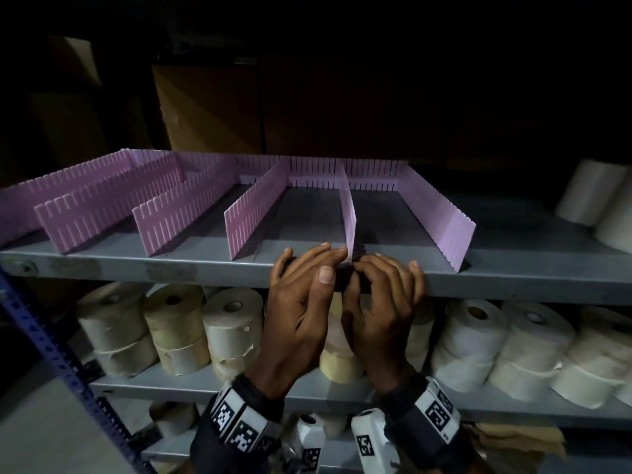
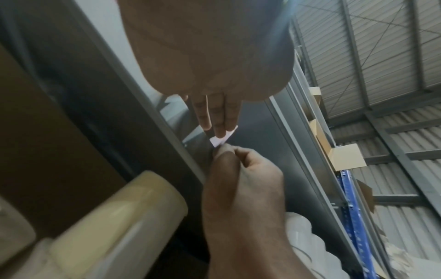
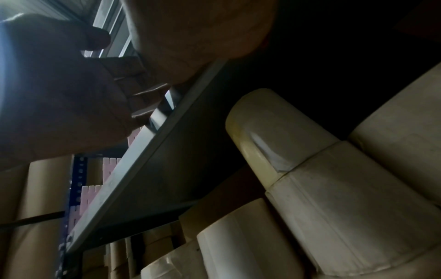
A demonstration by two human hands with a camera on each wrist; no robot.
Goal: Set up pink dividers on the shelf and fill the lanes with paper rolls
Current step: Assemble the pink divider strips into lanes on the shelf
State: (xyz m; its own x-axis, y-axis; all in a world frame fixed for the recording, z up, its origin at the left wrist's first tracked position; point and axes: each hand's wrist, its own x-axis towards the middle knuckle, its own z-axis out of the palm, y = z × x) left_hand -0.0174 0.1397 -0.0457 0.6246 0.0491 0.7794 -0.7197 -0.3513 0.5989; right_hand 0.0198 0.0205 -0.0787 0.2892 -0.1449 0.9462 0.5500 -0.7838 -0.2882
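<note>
Several slotted pink dividers (image 1: 253, 217) stand on the grey shelf (image 1: 154, 268), running front to back from a pink back strip (image 1: 318, 165). Both hands meet at the near end of one upright divider (image 1: 348, 213) at the shelf's front edge. My left hand (image 1: 325, 260) lays straight fingers (image 2: 220, 120) against the divider's left side. My right hand (image 1: 364, 266) pinches the divider's near corner (image 2: 222, 138) between thumb and forefinger, its other fingers curled over the shelf lip. Paper rolls (image 1: 232, 323) stand stacked on the shelf below.
More white rolls (image 1: 591, 193) sit at the right end of the divider shelf, and others (image 1: 478, 336) fill the lower shelf's right side. A blue perforated upright (image 1: 51, 343) runs down the left. Cardboard boxes (image 1: 205, 107) stand in the dark behind the dividers.
</note>
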